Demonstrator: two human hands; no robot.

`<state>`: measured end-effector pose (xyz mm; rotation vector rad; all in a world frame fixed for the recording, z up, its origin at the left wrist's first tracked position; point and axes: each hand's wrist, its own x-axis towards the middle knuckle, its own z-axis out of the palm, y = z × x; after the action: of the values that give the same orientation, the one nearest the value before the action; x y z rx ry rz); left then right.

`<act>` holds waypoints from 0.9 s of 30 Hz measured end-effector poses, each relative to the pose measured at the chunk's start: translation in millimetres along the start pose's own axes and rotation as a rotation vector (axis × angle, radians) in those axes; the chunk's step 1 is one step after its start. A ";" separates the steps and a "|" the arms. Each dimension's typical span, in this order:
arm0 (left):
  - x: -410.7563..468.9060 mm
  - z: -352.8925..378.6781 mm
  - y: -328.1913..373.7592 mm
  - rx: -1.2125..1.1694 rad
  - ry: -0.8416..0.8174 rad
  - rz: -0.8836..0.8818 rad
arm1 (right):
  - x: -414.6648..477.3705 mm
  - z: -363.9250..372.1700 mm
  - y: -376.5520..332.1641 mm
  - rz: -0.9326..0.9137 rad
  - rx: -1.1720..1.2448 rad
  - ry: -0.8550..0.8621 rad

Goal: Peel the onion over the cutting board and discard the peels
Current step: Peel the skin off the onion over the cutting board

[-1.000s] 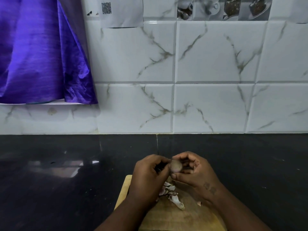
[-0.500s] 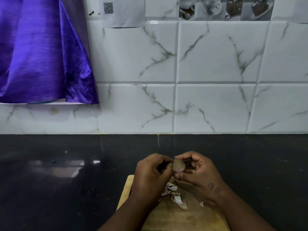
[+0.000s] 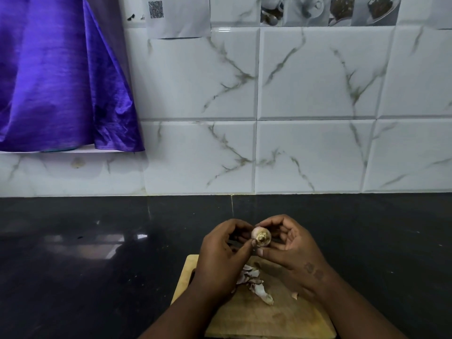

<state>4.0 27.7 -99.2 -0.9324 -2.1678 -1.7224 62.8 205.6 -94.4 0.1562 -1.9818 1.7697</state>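
A small pale onion (image 3: pixel 261 237) is held up between both hands, its root end turned toward me, above the far end of the wooden cutting board (image 3: pixel 264 319). My right hand (image 3: pixel 291 250) cups it from the right with the fingers curled over the top. My left hand (image 3: pixel 223 253) pinches its left side with thumb and fingertips. A heap of pinkish-white peels (image 3: pixel 254 282) lies on the board below the hands, and one small scrap (image 3: pixel 295 295) lies to the right of it.
The board rests on a dark polished counter (image 3: pixel 85 265) that runs back to a white marbled tile wall (image 3: pixel 318 155). A purple cloth (image 3: pixel 53 74) hangs at the upper left, above a ledge.
The onion has been turned in the fingers, so its root end now faces me. Both hands stay over the board's far end; the peel heap has not moved.
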 end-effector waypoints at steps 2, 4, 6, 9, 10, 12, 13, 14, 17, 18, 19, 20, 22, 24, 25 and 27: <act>-0.5 0.5 0.1 -0.031 -0.004 -0.016 | -0.8 -0.5 -0.8 -0.006 -0.003 0.003; 0.2 0.4 -0.6 -0.056 0.014 -0.035 | -0.8 -1.4 -1.5 -0.006 -0.009 0.006; 1.2 0.1 -1.9 -0.028 0.032 -0.028 | -0.9 -1.8 -2.3 -0.003 -0.021 -0.001; 0.8 -0.3 -1.3 0.049 0.033 0.008 | -2.0 -1.9 -4.7 -0.014 -0.086 -0.018; 0.6 -0.5 -1.0 0.067 0.035 0.020 | -2.4 -1.9 -5.0 -0.017 -0.104 -0.015; 0.3 -1.1 -1.5 0.097 0.043 0.042 | -2.5 -1.0 -5.8 -0.020 -0.132 -0.009; 0.2 -1.2 -2.0 0.116 0.046 0.054 | -2.2 -0.5 -6.1 -0.018 -0.144 -0.008; -0.1 -1.2 -2.4 0.143 0.049 0.067 | -2.2 0.0 -6.2 -0.016 -0.152 -0.008; -0.6 -1.2 -2.1 0.243 0.060 0.107 | -2.6 0.5 -7.6 -0.005 -0.157 -0.008; -0.7 -1.2 -1.5 0.278 0.061 0.120 | -2.8 0.4 -8.0 -0.003 -0.162 -0.013; -0.8 -1.5 -0.8 0.309 0.059 0.131 | -3.0 0.1 -8.3 -0.004 -0.170 -0.018; -0.8 -1.9 0.1 0.332 0.053 0.142 | -3.1 -0.3 -8.0 -0.005 -0.174 -0.020; -0.5 -3.0 1.4 0.365 0.036 0.159 | -3.4 -0.9 -7.8 -0.005 -0.170 -0.020; -0.9 -3.5 2.5 0.389 0.025 0.168 | -3.8 -1.2 -7.8 -0.006 -0.161 -0.024; -1.2 -3.5 3.2 0.400 0.026 0.170 | -3.9 -1.2 -7.6 -0.008 -0.159 -0.026; -1.8 -3.6 3.8 0.407 0.033 0.167 | -4.4 -0.7 -7.1 -0.009 -0.154 -0.027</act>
<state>6.9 24.1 -96.1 -0.9317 -2.2262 -1.1512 69.6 204.2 -89.8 0.1385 -2.1233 1.6090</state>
